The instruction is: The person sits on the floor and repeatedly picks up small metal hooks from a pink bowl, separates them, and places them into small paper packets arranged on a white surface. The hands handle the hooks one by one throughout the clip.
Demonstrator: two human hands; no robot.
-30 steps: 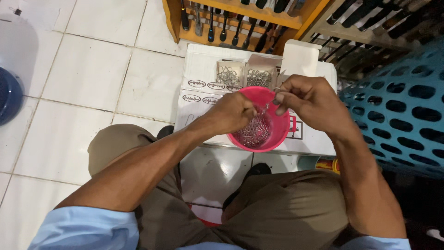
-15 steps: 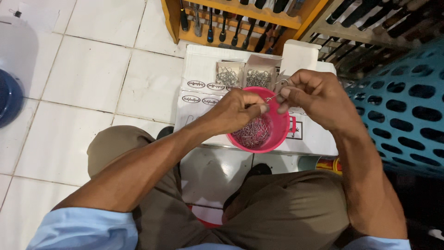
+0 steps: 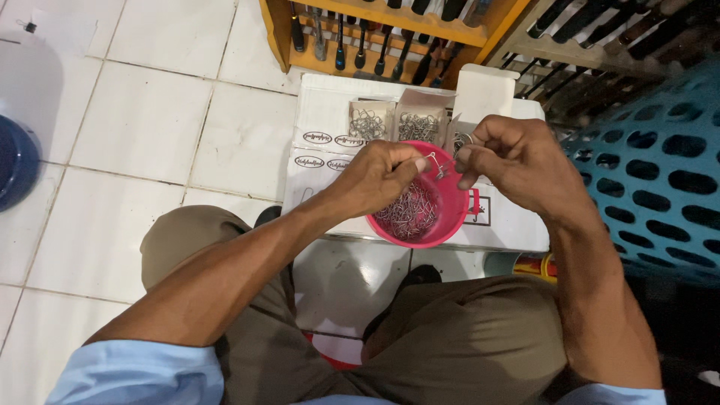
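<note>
A: What is the person working on?

B: Small metal clips. The left hand (image 3: 379, 176) is pinching one clip (image 3: 430, 157) between thumb and forefinger, fingers closed on it, just above the pink bowl (image 3: 450, 225). The right hand (image 3: 517, 161) is curling shut too, its fingers nipping what looks like a second clip, though that one is too small to make out surely.

A: And where are the clips sitting relative to the fingers?

B: The held clip is hanging between the two hands, over the bowl's far rim. The loose pile (image 3: 409, 214) is lying in the bowl right below the left hand.

A: How far along is the work?

B: Judging by the pile, plenty is left; the bowl is holding a good heap. Two small open boxes (image 3: 371, 120) behind the bowl are already carrying clips, so some seems done.

A: What is it all resting on?

B: A white carton (image 3: 322, 112) on the tiled floor (image 3: 142, 127), serving as a worktop, with a wooden tool rack (image 3: 375, 26) behind and a blue basket (image 3: 660, 165) to the right.
</note>
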